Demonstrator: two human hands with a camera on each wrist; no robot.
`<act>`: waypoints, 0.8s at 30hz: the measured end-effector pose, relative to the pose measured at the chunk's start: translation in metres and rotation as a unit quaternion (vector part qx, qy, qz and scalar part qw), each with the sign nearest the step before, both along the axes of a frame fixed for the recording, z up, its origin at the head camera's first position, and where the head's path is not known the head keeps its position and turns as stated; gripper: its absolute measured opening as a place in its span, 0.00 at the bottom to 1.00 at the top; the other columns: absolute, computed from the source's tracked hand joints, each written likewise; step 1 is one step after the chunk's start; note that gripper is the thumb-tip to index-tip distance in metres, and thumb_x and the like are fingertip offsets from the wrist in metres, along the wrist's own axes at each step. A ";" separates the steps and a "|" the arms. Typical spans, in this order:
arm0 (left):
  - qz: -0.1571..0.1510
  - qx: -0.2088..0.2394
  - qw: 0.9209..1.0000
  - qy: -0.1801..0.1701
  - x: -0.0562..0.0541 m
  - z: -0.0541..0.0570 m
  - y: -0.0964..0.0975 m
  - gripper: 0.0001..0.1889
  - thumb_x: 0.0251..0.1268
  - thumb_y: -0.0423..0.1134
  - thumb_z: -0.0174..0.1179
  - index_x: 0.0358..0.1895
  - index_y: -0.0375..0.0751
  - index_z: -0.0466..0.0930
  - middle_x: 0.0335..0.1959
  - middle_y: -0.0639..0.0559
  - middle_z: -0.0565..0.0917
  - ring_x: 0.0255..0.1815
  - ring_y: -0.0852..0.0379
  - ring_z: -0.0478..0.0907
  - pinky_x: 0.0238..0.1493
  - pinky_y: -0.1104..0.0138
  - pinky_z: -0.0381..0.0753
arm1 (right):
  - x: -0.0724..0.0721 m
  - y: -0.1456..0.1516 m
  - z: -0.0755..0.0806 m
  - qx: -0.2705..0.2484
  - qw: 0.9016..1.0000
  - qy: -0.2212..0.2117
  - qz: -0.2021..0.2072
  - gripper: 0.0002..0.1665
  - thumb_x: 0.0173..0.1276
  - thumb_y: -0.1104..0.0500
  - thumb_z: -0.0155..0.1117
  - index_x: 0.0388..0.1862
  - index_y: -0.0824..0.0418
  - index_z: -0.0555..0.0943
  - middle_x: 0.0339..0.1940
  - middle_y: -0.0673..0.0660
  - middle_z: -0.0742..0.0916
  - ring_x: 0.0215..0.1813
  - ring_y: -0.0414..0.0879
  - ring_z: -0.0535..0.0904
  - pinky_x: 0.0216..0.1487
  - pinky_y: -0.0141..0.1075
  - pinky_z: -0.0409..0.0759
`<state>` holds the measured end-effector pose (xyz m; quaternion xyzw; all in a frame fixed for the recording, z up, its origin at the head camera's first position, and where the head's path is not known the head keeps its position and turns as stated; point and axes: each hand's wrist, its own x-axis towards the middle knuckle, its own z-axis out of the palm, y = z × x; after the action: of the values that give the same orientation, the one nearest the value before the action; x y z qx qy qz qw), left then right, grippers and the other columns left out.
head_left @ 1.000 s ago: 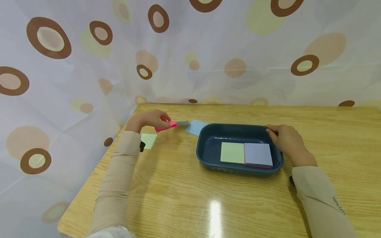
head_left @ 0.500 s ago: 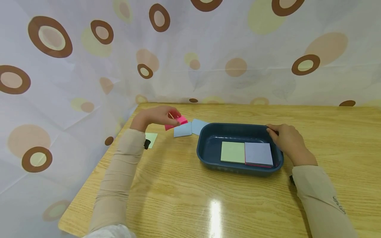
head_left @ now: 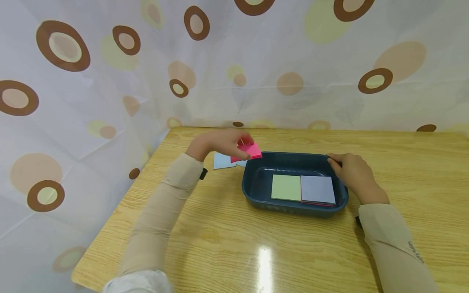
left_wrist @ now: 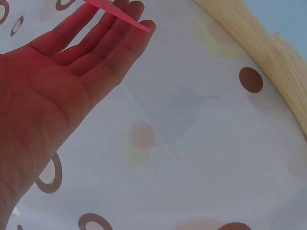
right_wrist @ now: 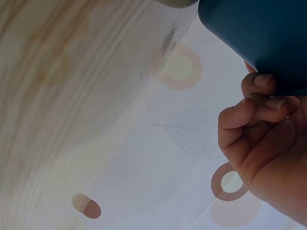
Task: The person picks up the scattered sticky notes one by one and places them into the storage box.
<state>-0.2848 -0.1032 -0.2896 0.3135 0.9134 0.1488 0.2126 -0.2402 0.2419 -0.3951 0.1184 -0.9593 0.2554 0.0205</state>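
Observation:
My left hand (head_left: 223, 142) pinches a small stack of pink sticky notes (head_left: 253, 150) by the back left corner of a dark blue plastic bin (head_left: 289, 209). In the left wrist view the pink notes (left_wrist: 122, 15) lie against the fingertips at the top edge. The right hand (head_left: 354, 177) grips the bin's rim at its back right corner; the right wrist view has its curled fingers (right_wrist: 235, 115) under the bin's edge. Inside the bin, a pale green note pad (head_left: 286, 188) lies beside a lavender-blue one (head_left: 318, 189), which has a pink layer beneath it.
Two light blue notes (head_left: 223, 161) lie on the wooden table (head_left: 220, 236) left of the bin, one mostly hidden by the left hand and bin. A white curtain (head_left: 227, 49) with brown and yellow circles hangs behind the table and along its left side.
My left hand has carried the pink notes rightward to the bin's back left corner. A pale green note on the table's left is now hidden behind the arm. The right hand stays put.

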 end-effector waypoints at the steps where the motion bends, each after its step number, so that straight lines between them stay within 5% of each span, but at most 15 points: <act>1: -0.009 -0.003 1.000 0.004 0.000 0.000 0.005 0.30 0.60 0.49 0.62 0.63 0.36 0.70 0.56 0.50 0.75 0.54 0.54 0.72 0.57 0.64 0.72 | 0.000 0.000 0.000 0.000 1.000 -0.001 -0.001 0.24 0.76 0.58 0.50 0.64 0.73 0.71 0.12 0.53 0.70 0.14 0.44 0.65 0.17 0.36 0.63; 8: -0.068 -0.042 0.996 0.040 0.000 -0.009 0.040 0.30 0.60 0.51 0.63 0.62 0.39 0.71 0.52 0.52 0.76 0.48 0.57 0.72 0.51 0.68 0.72 | -0.001 0.000 -0.001 -0.002 1.000 -0.004 -0.002 0.24 0.76 0.58 0.50 0.64 0.72 0.71 0.12 0.54 0.71 0.14 0.44 0.65 0.17 0.36 0.63; 17: -0.102 -0.092 0.990 0.042 0.000 -0.029 0.079 0.31 0.59 0.49 0.62 0.63 0.37 0.68 0.50 0.53 0.75 0.46 0.59 0.71 0.46 0.70 0.72 | -0.002 0.001 -0.002 -0.002 1.000 0.001 -0.003 0.24 0.76 0.58 0.50 0.64 0.72 0.71 0.12 0.54 0.72 0.14 0.44 0.66 0.18 0.37 0.63; 24: -0.127 -0.179 0.972 0.079 0.005 -0.043 0.110 0.34 0.59 0.52 0.60 0.65 0.36 0.65 0.57 0.48 0.73 0.54 0.57 0.70 0.53 0.69 0.72 | -0.002 0.001 -0.002 -0.001 1.000 0.002 -0.003 0.24 0.76 0.58 0.50 0.64 0.72 0.71 0.12 0.54 0.71 0.14 0.44 0.65 0.17 0.36 0.63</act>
<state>-0.2796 0.0063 -0.3328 0.3942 0.8920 -0.0707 0.2096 -0.2419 0.2427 -0.3967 0.1156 -0.9595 0.2557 0.0234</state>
